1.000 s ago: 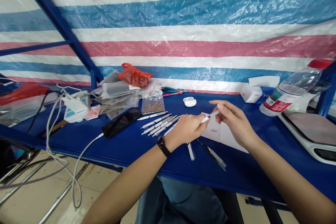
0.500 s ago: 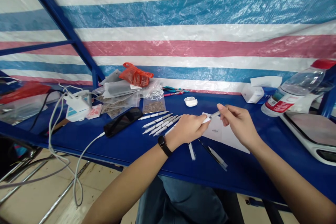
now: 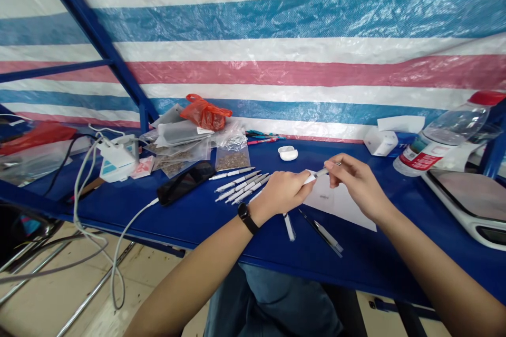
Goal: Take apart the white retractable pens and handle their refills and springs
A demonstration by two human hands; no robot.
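Note:
Between my two hands is a white pen (image 3: 310, 178), held above a white sheet of paper (image 3: 351, 209). My left hand (image 3: 288, 189) is closed around its body, a dark watch on that wrist. The fingers of my right hand (image 3: 351, 181) pinch the pen's clear and grey end. Left of my hands, several white pens (image 3: 239, 186) lie in a fanned row on the blue table. Nearer to me lie another white pen (image 3: 289, 227), partly under my left hand, and a dark, slim tool (image 3: 316, 226) beside a clear-tipped pen (image 3: 329, 237).
A black phone (image 3: 185, 183) with a white cable lies left of the pens. Behind it are bags of small brown bits (image 3: 232, 159) and an orange plastic bag (image 3: 205, 112). A white earbud case (image 3: 288, 153) sits at the back. On the right stand a bottle (image 3: 430, 147) and a scale (image 3: 470, 205).
My right hand has shifted slightly left, and its thumb and fingertips have moved on the pen's end. My left hand keeps its hold in nearly the same place.

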